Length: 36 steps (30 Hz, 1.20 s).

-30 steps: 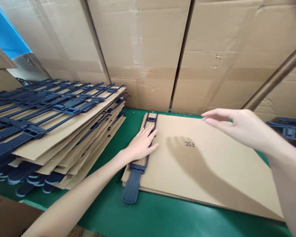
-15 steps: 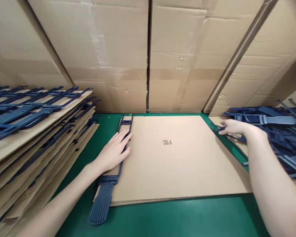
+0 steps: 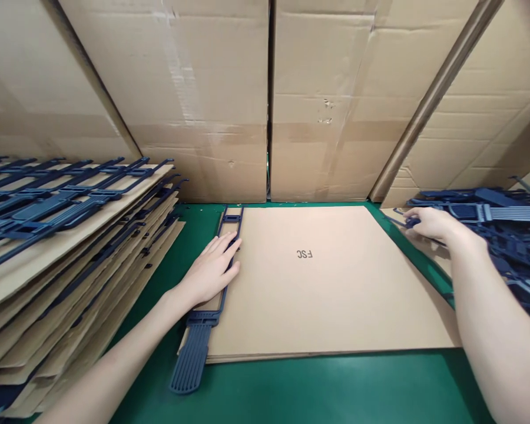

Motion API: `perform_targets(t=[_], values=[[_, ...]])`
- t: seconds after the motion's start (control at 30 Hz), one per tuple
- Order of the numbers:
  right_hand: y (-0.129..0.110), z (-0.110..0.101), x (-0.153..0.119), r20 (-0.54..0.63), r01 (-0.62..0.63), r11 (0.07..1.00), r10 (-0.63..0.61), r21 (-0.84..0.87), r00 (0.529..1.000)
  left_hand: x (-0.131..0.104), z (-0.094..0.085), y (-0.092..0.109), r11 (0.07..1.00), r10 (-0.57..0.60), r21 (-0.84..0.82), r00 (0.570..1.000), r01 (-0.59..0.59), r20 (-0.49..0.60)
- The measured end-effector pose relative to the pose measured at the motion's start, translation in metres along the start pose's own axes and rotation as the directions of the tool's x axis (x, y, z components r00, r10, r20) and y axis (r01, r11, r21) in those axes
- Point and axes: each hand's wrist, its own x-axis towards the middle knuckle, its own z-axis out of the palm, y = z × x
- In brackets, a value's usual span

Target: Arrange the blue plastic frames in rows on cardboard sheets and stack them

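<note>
A flat cardboard sheet (image 3: 327,294) printed "FSC" lies in front of me on top of other sheets. Along its left edge rests a dark blue plastic frame with a ribbed paddle end (image 3: 192,359). My left hand (image 3: 214,265) lies flat across the middle of that frame, fingers stretched out. Over at the right, my right hand (image 3: 430,224) is closed on the end of another blue plastic frame (image 3: 397,221). Much of that second piece is hidden behind my hand and forearm. It is beside the sheet's right edge, close to a heap of similar blue frames (image 3: 499,212).
At the left stands a tall stack of cardboard sheets (image 3: 128,282) with blue frames between and on top of them. Large cardboard boxes (image 3: 212,118) form a wall behind the green table (image 3: 291,388).
My right hand has drawn slightly right toward the heap, still gripping the blue frame. My left hand stays on its frame; the whole view has shifted a little.
</note>
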Motion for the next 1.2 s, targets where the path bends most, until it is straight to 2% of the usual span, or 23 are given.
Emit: perform_targets(t=[0.1, 0.17, 0.23, 0.33, 0.43, 0.5, 0.6, 0.63, 0.73, 0.83, 0.9, 1.03, 1.2], values=[[-0.014, -0.022, -0.007, -0.024, -0.066, 0.997, 0.065, -0.048, 0.998, 0.0, -0.001, 0.002, 1.0, -0.005, 0.01, 1.0, 0.005, -0.001], [-0.029, -0.038, -0.014, -0.09, -0.093, 0.996, 0.093, 0.006, 0.992, -0.001, -0.002, 0.003, 1.0, -0.007, 0.015, 1.0, 0.007, 0.006], [-0.048, -0.053, -0.022, -0.135, -0.077, 0.982, 0.101, 0.173, 0.986, -0.001, -0.003, 0.004, 1.0, -0.008, 0.014, 1.0, 0.007, 0.016], [-0.079, -0.068, -0.035, -0.148, 0.001, 0.889, 0.076, 0.459, 0.986, -0.002, -0.006, 0.006, 1.0, -0.012, 0.026, 0.999, 0.011, 0.031], [-0.112, -0.068, -0.048, -0.102, 0.107, 0.809, -0.058, 0.578, 0.993, -0.003, -0.009, 0.008, 0.998, -0.028, 0.057, 0.998, 0.024, 0.059], [-0.136, -0.058, -0.054, 0.004, 0.164, 0.78, -0.209, 0.603, 0.978, -0.003, -0.01, 0.008, 0.997, -0.036, 0.073, 0.997, 0.031, 0.075], [-0.169, -0.031, -0.06, 0.201, 0.215, 0.774, -0.403, 0.595, 0.893, -0.004, -0.009, 0.007, 0.997, -0.037, 0.077, 0.997, 0.031, 0.07], [-0.178, -0.02, -0.062, 0.227, 0.245, 0.78, -0.441, 0.576, 0.868, -0.005, -0.008, 0.007, 0.997, -0.036, 0.074, 0.998, 0.031, 0.059], [-0.198, 0.014, -0.065, 0.208, 0.351, 0.812, -0.486, 0.467, 0.849, -0.005, -0.008, 0.008, 0.997, -0.03, 0.065, 0.999, 0.028, 0.028], [-0.208, 0.042, -0.069, 0.184, 0.37, 0.823, -0.481, 0.432, 0.857, -0.005, -0.01, 0.009, 0.998, -0.031, 0.063, 0.999, 0.03, 0.022], [-0.211, 0.056, -0.07, 0.122, 0.392, 0.818, -0.48, 0.421, 0.869, -0.005, -0.01, 0.01, 0.998, -0.033, 0.056, 0.999, 0.031, 0.025], [-0.208, 0.072, -0.07, -0.002, 0.451, 0.807, -0.487, 0.382, 0.873, -0.006, -0.01, 0.011, 0.998, -0.041, 0.045, 0.999, 0.039, 0.032], [-0.202, 0.076, -0.068, -0.008, 0.475, 0.788, -0.513, 0.391, 0.858, -0.006, -0.012, 0.014, 0.998, -0.039, 0.057, 0.998, 0.037, 0.045]])
